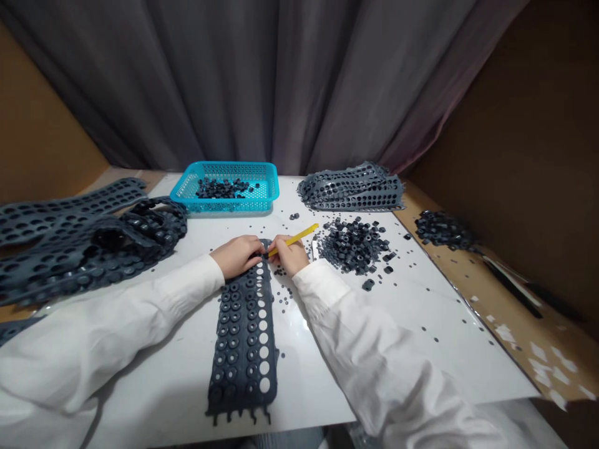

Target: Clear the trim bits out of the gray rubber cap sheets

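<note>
A long black rubber sheet [242, 337] lies lengthwise in front of me on the white board. Raised rings fill most of its rows, while a row of open round holes runs down its right side. My left hand [238, 255] is at the sheet's far end, fingers closed on the rubber by the hole row. My right hand [287, 254] grips a slim yellow pen-like tool [303, 234] and its fingertips nearly meet the left ones. The tool's working tip is hidden between the fingers. Small dark discs are scattered beside the sheet.
A blue basket [272, 204] with black pieces stands at the back. Perforated rubber sheets [353, 187] are stacked behind right; more rubber sheets [116, 231] lie left. A heap of black pieces [358, 246] is right of my hand, another pile [442, 229] by the cardboard wall.
</note>
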Demonstrator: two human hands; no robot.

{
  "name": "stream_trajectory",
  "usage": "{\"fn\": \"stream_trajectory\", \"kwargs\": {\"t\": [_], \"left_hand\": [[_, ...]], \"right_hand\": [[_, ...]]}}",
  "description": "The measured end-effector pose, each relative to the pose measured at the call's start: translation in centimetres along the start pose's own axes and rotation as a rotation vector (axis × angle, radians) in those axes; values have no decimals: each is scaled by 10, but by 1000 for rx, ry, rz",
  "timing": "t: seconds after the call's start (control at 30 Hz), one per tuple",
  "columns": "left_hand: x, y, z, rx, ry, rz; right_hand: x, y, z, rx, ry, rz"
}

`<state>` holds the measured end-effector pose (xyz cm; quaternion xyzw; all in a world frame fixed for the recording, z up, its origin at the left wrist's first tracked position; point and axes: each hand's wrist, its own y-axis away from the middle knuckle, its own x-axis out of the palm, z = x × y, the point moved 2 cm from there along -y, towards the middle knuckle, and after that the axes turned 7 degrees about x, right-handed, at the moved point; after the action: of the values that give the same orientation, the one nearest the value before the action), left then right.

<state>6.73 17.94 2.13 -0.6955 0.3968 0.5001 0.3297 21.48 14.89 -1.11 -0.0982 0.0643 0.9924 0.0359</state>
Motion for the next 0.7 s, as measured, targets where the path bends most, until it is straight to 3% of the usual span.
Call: {"fn": "stream_trajectory", "kwargs": {"t": [0.47,0.7], "left_hand": [[1,0,1,31,-31,-8],[0,-1,3,81,-71,1]], "right_hand": [[6,13,31,-116,385,-72],[0,7,22,-111,397,-47]]}}
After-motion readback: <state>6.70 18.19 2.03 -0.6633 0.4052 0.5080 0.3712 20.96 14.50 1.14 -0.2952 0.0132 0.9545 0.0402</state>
